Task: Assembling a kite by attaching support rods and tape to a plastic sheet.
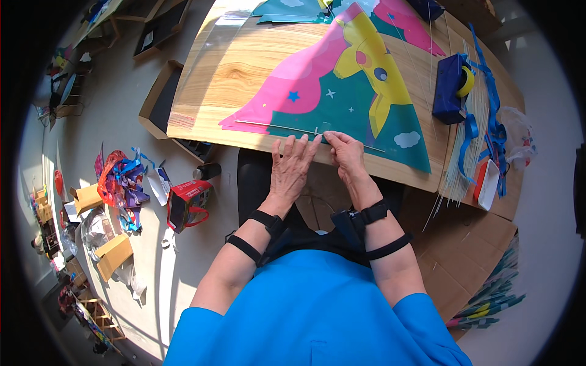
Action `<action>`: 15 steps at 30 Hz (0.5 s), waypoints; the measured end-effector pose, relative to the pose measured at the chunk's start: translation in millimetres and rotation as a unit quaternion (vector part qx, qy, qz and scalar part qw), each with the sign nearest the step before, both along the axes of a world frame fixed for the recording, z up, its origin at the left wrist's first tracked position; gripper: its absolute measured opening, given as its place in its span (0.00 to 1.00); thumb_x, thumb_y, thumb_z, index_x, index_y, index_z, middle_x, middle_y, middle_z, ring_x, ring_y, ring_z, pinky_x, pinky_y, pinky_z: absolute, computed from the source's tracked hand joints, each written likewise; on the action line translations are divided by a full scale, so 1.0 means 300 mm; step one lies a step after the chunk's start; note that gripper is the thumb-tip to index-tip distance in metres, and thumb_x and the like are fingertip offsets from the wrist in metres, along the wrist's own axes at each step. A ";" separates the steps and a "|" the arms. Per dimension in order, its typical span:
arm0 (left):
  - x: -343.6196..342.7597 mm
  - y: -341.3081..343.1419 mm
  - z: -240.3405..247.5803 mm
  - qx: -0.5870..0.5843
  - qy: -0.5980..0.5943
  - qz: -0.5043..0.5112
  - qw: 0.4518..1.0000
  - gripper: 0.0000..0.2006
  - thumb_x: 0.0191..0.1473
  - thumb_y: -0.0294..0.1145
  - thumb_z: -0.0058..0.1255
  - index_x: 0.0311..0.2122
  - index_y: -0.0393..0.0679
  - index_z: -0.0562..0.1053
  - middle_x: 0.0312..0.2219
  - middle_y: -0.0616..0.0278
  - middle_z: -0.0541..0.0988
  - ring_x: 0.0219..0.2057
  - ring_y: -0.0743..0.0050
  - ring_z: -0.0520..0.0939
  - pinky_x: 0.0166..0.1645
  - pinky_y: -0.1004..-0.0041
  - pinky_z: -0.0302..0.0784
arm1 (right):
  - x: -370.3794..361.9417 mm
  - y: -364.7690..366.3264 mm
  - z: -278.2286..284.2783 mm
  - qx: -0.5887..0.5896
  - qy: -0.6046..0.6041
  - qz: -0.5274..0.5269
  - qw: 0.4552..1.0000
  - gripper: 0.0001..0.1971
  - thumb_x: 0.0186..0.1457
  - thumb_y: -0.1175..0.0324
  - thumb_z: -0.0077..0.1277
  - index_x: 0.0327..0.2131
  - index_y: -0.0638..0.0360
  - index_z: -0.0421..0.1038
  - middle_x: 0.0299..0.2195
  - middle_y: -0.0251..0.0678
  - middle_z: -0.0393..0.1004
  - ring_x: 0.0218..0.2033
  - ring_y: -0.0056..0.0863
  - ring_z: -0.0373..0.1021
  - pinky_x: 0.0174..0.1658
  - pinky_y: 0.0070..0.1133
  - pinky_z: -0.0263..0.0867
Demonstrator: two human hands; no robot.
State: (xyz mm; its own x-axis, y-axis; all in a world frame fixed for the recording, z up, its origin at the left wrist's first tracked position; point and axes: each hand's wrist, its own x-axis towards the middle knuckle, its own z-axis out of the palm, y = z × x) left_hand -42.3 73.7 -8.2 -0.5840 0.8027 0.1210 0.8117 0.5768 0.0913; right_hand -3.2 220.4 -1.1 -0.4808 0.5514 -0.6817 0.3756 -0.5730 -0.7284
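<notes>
A triangular printed sheet (294, 111), like a kite sail, lies on the wooden table (227, 72). It is pink, green and yellow, with a cartoon animal on it. Along its near edge runs a thin pale rod (274, 126), with a small upright piece (316, 130) near its middle. My left hand (290, 168) rests at the table's edge, fingers outstretched, tips close to the rod. Just right of the small piece, my right hand (347, 154) has thumb and forefinger pressed together at the rod. Whatever those fingertips pinch is hidden.
A blue tape dispenser (448, 91) with yellow tape stands at right, beside blue ribbon (495, 137), a bundle of thin rods (467, 143) and a white-and-red tray (486, 185). More printed sheets (287, 11) lie at the far side. Bags and boxes (115, 255) litter the left floor.
</notes>
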 end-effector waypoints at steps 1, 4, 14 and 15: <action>0.001 0.002 -0.002 -0.002 0.003 0.001 1.000 0.33 0.47 0.26 0.46 0.61 0.59 0.58 0.52 0.66 0.65 0.56 0.66 0.61 0.62 0.58 0.45 | 0.001 0.000 -0.007 0.002 0.003 0.000 1.000 0.07 0.50 0.68 0.59 0.31 0.61 0.77 0.16 0.23 0.67 0.14 0.09 0.59 0.13 0.11 0.48; 0.004 0.001 -0.014 -0.004 0.005 -0.001 1.000 0.33 0.47 0.26 0.46 0.61 0.60 0.59 0.52 0.65 0.65 0.56 0.64 0.61 0.62 0.57 0.45 | 0.003 0.000 -0.019 0.009 0.006 0.002 1.000 0.07 0.49 0.69 0.59 0.31 0.61 0.77 0.16 0.23 0.67 0.14 0.09 0.59 0.13 0.11 0.47; 0.014 0.008 0.006 -0.021 0.000 0.006 1.000 0.34 0.45 0.26 0.48 0.61 0.60 0.59 0.52 0.64 0.65 0.56 0.63 0.61 0.63 0.57 0.44 | -0.006 -0.020 -0.047 0.139 0.021 0.016 0.990 0.08 0.49 0.69 0.59 0.31 0.62 0.78 0.18 0.25 0.71 0.15 0.12 0.62 0.19 0.12 0.57; 0.014 0.009 0.008 -0.022 0.000 0.007 1.000 0.34 0.45 0.26 0.49 0.61 0.60 0.59 0.52 0.64 0.65 0.56 0.63 0.61 0.63 0.57 0.44 | -0.006 -0.019 -0.055 0.164 0.012 0.023 0.986 0.08 0.48 0.69 0.59 0.32 0.62 0.78 0.17 0.26 0.71 0.15 0.13 0.62 0.20 0.14 0.58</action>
